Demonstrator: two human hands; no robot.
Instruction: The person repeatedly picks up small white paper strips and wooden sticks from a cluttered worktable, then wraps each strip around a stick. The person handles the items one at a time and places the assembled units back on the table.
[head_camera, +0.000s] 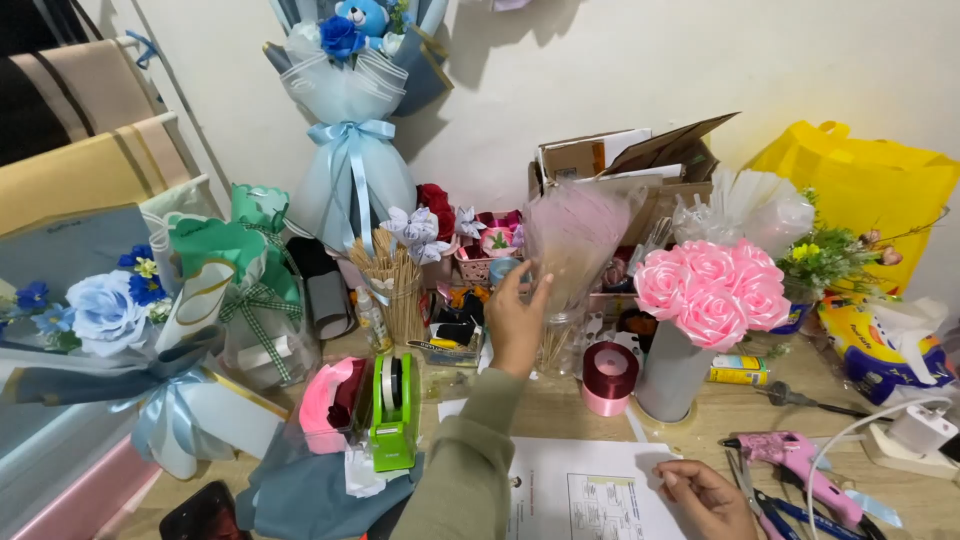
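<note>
So my left hand (517, 318) is stretched out across the table (560, 410), fingers (537, 282) spread fairly wide and touching the side of a bunch of thin sticks wrapped in sheer pink film (572, 240). That bunch stands upright in a clear jar (558, 345) near the back, just left of the pink ribbon roses (712, 283) sitting in their grey vase (672, 375). I can't tell if the hand is actually gripping it, looks more like a touch than a grab. My right hand (705, 495) is down low, resting on a printed sheet of paper (585, 492), fingers loosely curled, holding nothing. A pink glue gun (800, 462) lies just to its right, and a dark red ribbon spool (610, 375) sits between the jar and vase.
</note>
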